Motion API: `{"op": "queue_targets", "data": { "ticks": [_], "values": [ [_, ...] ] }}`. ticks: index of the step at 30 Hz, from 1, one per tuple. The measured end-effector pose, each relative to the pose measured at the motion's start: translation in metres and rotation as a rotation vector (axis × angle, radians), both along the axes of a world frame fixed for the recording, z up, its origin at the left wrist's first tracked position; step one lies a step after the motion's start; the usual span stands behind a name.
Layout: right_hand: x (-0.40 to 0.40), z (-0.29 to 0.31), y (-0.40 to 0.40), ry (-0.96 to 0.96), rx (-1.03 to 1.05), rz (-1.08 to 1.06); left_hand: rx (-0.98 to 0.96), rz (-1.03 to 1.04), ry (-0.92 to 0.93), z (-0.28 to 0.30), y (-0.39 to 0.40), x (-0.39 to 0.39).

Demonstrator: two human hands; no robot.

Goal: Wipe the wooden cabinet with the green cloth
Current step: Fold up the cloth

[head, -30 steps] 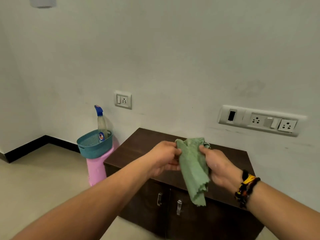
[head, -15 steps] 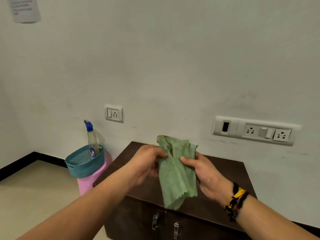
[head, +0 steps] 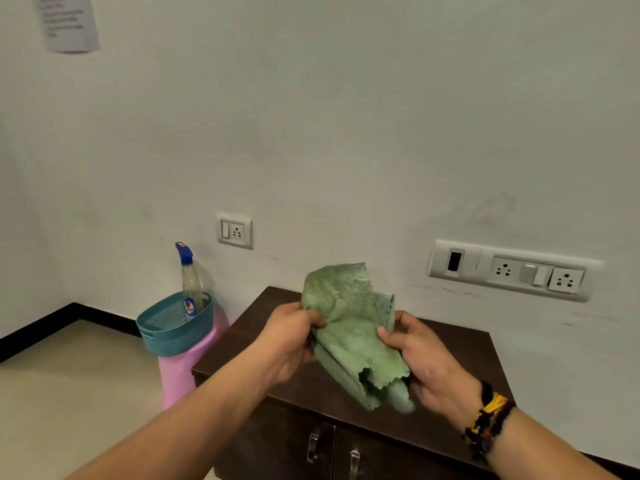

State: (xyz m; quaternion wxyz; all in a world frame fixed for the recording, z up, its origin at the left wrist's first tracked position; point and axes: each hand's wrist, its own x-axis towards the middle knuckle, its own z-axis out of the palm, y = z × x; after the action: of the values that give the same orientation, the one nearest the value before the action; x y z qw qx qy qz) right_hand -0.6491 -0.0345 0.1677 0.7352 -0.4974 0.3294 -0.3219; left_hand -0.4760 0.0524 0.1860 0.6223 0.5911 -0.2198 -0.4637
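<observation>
A green cloth (head: pixel 349 327) hangs crumpled in the air above the dark wooden cabinet (head: pixel 460 351), held by both hands. My left hand (head: pixel 287 341) pinches its left edge with the fingers closed on the fabric. My right hand (head: pixel 426 358) grips its right side, thumb on top, with a beaded bracelet at the wrist. The cloth's lower end droops close to the cabinet top; whether it touches is unclear. The cabinet stands against the white wall and has two doors with metal handles (head: pixel 313 452).
Left of the cabinet a pink stool (head: pixel 183 372) carries a teal basket (head: pixel 173 327) with a spray bottle (head: pixel 190 282) in it. Wall sockets (head: pixel 512 271) sit above the cabinet, a single socket (head: pixel 234 231) further left. Beige floor lies at the left.
The cloth has been gathered and folded between the two hands, its top raised higher. The view has tilted up and drawn nearer to the cabinet.
</observation>
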Motion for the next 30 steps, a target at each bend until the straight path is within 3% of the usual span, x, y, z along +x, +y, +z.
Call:
{"op": "queue_targets", "data": {
  "ticks": [3, 6, 11, 14, 17, 23, 25, 28, 30],
  "values": [
    [-0.001, -0.001, 0.005, 0.054, 0.105, 0.156, 0.142, -0.234, -0.099, 0.000, 0.009, 0.003],
    [-0.001, 0.001, 0.001, 0.021, 0.077, 0.130, 0.059, -0.360, -0.095, 0.008, 0.013, 0.016],
    [0.008, 0.019, -0.006, -0.121, -0.029, 0.102, -0.194, -0.271, -0.075, 0.029, 0.009, 0.024],
    [0.017, 0.040, -0.012, -0.244, -0.088, 0.092, -0.330, -0.236, -0.211, 0.051, 0.008, 0.032],
    [0.022, 0.043, -0.018, -0.301, -0.099, 0.125, -0.350, -0.273, -0.344, 0.058, 0.011, 0.038],
    [0.025, 0.045, -0.025, -0.392, 0.007, 0.265, -0.373, -0.292, -0.262, 0.043, 0.013, 0.048],
    [0.024, 0.045, -0.032, -0.286, -0.060, 0.310, -0.396, -0.298, -0.434, 0.046, 0.016, 0.051],
    [0.025, 0.046, -0.043, -0.126, -0.268, 0.383, -0.456, -0.330, -0.958, 0.046, 0.018, 0.052],
    [0.030, 0.046, -0.040, 0.103, -0.609, 0.471, -0.533, -0.340, -1.005, 0.044, 0.016, 0.048]
  ]
}}
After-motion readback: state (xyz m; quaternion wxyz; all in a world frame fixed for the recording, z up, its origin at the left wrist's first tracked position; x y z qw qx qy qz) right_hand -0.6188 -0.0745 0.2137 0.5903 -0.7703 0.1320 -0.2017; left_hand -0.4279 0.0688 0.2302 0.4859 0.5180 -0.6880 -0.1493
